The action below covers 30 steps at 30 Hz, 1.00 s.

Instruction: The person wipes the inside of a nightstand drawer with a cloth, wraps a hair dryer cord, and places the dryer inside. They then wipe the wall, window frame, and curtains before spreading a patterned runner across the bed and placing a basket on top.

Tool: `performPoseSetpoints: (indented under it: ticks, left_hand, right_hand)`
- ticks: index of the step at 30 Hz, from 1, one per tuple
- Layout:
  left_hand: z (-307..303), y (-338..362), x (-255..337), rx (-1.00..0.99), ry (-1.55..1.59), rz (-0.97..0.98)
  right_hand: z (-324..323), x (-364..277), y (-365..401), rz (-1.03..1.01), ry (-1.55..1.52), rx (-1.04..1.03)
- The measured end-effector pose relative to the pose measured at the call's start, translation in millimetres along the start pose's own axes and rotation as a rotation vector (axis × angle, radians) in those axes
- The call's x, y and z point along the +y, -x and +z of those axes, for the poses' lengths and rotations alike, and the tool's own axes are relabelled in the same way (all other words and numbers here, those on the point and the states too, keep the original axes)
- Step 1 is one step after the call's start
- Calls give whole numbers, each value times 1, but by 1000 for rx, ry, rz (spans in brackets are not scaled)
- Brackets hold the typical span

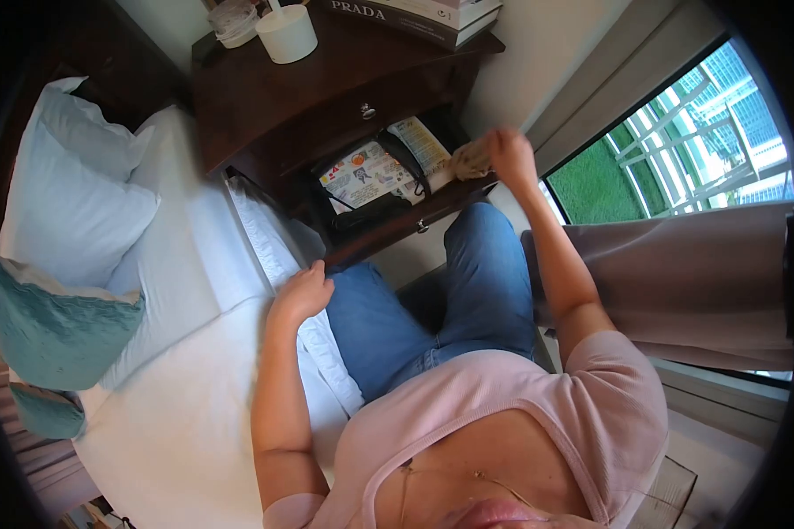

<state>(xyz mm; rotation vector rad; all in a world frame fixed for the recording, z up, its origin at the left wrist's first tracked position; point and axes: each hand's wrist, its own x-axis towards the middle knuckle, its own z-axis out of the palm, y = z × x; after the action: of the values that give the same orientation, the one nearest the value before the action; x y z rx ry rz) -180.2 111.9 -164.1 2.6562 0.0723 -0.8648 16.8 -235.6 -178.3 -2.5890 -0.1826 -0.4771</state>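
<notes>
Tan cloth (470, 162) gripped in right hand (513, 155) by nightstand shelf (388, 227), left hand (302, 294) apparently curled on bedding (194, 370)

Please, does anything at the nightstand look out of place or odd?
Nothing looks spilled or broken. Only the sticker-covered flat item on the lower shelf of the nightstand lies askew, with a black strap looped across it. The right hand holds a cloth beside it.
</notes>
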Motion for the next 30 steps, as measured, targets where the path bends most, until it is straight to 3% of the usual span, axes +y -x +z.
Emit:
performPoseSetpoints:
  ticks: [2, 5, 8, 9, 13, 16, 19, 22, 25, 26, 27, 28, 30]
  left_hand:
    - [2, -2, -2, 4, 22, -5]
    - [1, -2, -1, -17, 32, -14]
    - [5, -8, -11, 25, 19, 16]
    - [10, -9, -13, 43, 15, 34]
    - [6, -9, 2, 6, 38, -33]
    - [8, -5, 7, 46, 148, 10]
    - [4, 1, 5, 35, 201, -3]
    - [-1, -1, 6, 112, 166, -34]
    - [3, -10, 4, 350, 158, -40]
    - [5, -18, 0, 402, 200, -40]
    - [8, -28, -4, 455, 243, -40]
    - [13, -36, -8, 510, 287, -42]
    - [27, -48, -15, 382, 419, -48]
  right_hand:
    - [-7, -6, -17, -209, -174, 121]
    - [61, 30, -7, -206, 243, -323]
    - [78, 27, -20, -90, 227, -551]
    - [99, 37, -33, -219, 462, -602]
    - [104, 39, -58, -133, 42, -496]
    - [99, 35, -52, -25, -37, -385]
    - [101, 71, -69, -89, 69, -523]
    - [34, 77, -50, 298, -110, -238]
    - [31, 91, -22, 477, -259, 213]
    - [47, 95, -5, 456, -258, 216]
    - [88, 120, 11, 301, -441, 240]
    - [102, 99, 33, 326, -428, 249]
    - [127, 27, 75, 374, -524, 375]
